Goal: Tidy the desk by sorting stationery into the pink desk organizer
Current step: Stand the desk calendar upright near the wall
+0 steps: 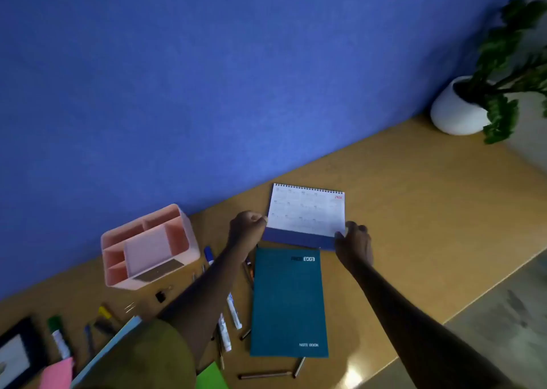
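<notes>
A white spiral desk calendar (306,214) with a blue base stands on the wooden desk (414,199) near the blue wall. My left hand (247,229) pinches its left edge and my right hand (353,242) grips its lower right corner. The pink desk organizer (148,248) sits to the left with its compartments showing nothing inside. A teal notebook (288,303) lies flat just in front of the calendar. Markers (233,310), pens and pencils (265,375) lie scattered around my left arm.
A white pot with a green plant (461,107) stands at the far right by the wall. A black binder clip (160,296), a green-capped glue stick (57,334), pink and green sticky notes, a light blue book and a dark framed tablet lie at the lower left.
</notes>
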Action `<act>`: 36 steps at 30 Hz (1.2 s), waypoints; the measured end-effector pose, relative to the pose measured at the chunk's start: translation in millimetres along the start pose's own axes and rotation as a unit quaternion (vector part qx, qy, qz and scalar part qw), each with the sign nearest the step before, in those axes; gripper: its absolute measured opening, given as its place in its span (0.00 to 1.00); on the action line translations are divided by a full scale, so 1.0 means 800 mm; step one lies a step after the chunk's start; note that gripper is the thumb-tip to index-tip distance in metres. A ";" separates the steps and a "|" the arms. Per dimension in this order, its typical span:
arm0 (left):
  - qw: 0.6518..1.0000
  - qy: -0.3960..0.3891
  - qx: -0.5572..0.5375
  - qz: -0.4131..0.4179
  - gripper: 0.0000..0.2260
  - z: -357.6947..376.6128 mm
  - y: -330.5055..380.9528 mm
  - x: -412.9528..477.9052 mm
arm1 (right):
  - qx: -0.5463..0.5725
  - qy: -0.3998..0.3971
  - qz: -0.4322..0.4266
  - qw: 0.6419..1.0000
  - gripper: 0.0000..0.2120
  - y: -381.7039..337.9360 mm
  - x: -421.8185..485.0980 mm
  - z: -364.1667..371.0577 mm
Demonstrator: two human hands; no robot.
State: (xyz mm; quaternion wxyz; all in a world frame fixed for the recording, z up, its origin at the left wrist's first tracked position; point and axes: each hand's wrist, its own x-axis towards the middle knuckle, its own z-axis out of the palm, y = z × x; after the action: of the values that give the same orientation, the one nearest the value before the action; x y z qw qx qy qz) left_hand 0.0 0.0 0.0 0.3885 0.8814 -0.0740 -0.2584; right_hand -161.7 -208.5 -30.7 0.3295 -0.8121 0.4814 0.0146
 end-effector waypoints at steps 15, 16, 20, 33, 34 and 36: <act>0.994 -0.056 0.059 -0.076 0.21 0.045 0.010 0.056 | 0.162 -0.005 0.053 0.985 0.09 0.018 0.047 0.011; 0.994 -0.051 0.054 -0.085 0.20 0.047 0.010 0.057 | 0.168 -0.005 0.056 0.984 0.09 0.019 0.049 0.011; 0.993 -0.035 0.035 -0.106 0.18 0.049 0.011 0.059 | 0.215 -0.018 0.090 0.972 0.07 0.023 0.056 0.003; 0.983 -0.071 -0.109 -0.129 0.02 0.039 0.017 0.076 | 0.348 -0.099 0.101 0.927 0.10 0.047 0.085 -0.043; 0.985 -0.076 -0.105 -0.113 0.03 0.038 0.019 0.078 | 0.356 -0.098 0.093 0.925 0.10 0.046 0.086 -0.047; 0.991 -0.073 -0.083 -0.077 0.03 0.035 0.024 0.083 | 0.365 -0.093 0.072 0.924 0.10 0.042 0.090 -0.055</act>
State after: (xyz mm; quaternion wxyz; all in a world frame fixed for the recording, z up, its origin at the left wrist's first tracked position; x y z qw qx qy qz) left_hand 43.9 -53.1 -28.5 0.4328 0.8278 -0.0125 -0.3568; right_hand -162.5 -299.0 -38.2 0.6445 -0.5937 0.4776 -0.0634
